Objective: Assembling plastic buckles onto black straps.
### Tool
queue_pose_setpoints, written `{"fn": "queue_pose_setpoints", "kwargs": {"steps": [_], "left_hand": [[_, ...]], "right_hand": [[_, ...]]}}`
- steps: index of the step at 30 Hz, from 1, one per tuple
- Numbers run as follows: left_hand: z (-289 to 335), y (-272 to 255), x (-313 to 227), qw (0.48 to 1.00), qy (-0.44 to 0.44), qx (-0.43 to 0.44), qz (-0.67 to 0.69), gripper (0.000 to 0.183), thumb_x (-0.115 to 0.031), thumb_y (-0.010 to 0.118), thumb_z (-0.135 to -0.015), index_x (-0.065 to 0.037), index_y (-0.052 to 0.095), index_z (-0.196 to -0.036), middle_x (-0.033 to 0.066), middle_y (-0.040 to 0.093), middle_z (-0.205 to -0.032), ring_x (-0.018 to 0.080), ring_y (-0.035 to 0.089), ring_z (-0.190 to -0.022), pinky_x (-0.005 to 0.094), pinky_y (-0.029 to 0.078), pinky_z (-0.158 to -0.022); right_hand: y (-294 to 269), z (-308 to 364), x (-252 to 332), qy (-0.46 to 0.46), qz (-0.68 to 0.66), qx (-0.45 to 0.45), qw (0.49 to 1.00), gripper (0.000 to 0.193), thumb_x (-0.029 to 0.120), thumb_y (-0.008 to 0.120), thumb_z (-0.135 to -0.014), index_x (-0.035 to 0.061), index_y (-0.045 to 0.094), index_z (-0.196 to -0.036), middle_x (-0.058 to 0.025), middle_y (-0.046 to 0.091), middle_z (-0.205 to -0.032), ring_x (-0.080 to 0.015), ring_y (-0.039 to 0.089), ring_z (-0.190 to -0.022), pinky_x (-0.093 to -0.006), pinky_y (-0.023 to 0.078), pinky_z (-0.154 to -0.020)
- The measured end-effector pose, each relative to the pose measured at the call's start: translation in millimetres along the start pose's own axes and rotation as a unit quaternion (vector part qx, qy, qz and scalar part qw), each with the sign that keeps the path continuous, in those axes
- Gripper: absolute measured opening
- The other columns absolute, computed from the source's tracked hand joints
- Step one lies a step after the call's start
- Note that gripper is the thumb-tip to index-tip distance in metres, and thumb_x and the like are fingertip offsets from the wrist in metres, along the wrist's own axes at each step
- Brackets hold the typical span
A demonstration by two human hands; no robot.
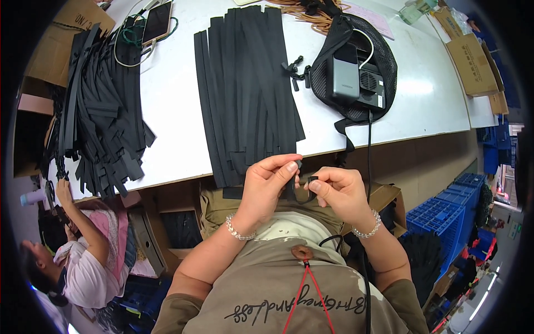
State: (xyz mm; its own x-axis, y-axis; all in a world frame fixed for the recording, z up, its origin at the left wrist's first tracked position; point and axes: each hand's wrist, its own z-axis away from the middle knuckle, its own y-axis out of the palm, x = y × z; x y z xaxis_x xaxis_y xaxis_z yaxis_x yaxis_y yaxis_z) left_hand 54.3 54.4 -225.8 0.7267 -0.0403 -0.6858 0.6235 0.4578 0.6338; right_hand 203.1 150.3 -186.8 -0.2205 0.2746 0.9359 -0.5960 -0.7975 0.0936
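Just beyond the table's near edge, in front of my body, I hold a short black fabric strip [299, 164]. My left hand [266, 186] pinches one part of it between thumb and index finger. A curved part of the strip is pinched in my right hand [338, 190], a small gap away. Part of the strip is hidden by my fingers. Beyond my hands, a broad stack of long black straps [245, 83] lies lengthwise on the white table [167, 111], its near ends hanging over the edge. Small black knotted pieces [295, 67] lie to its right.
A black mesh bag [386, 47] holds a grey power bank [345, 75]; a cable runs from it toward me. More black straps [105, 106] and a phone [157, 22] lie left. A co-worker [92, 267] sits at lower left. Blue crates [445, 211] stand right.
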Motion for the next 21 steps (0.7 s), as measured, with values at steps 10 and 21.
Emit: {"fn": "queue_pose_setpoints", "kwargs": {"steps": [10, 21], "left_hand": [[5, 3, -9, 0.996, -0.070, 0.006, 0.060, 0.022, -0.014, 0.058, -0.091, -0.001, 0.063, -0.108, 0.0011, 0.062, -0.082, 0.0057, 0.056, -0.073, 0.0189, 0.047, -0.067], [8, 4, -5, 0.998, -0.043, 0.016, -0.035, 0.017, -0.010, 0.059, -0.089, -0.002, 0.066, -0.102, -0.0018, 0.064, -0.084, 0.0008, 0.054, -0.071, 0.0160, 0.045, -0.062]], "right_hand": [[5, -4, 4, 0.059, -0.179, 0.027, 0.982, 0.021, 0.014, 0.051, -0.093, -0.0029, 0.063, -0.091, -0.0067, 0.063, -0.084, -0.0073, 0.053, -0.058, -0.0200, 0.045, -0.054], [4, -6, 0, 0.054, -0.161, -0.023, 0.985, 0.019, 0.012, 0.053, -0.090, 0.0034, 0.056, -0.073, 0.0022, 0.049, -0.063, -0.0021, 0.033, -0.048, -0.0177, 0.025, -0.043]]}}
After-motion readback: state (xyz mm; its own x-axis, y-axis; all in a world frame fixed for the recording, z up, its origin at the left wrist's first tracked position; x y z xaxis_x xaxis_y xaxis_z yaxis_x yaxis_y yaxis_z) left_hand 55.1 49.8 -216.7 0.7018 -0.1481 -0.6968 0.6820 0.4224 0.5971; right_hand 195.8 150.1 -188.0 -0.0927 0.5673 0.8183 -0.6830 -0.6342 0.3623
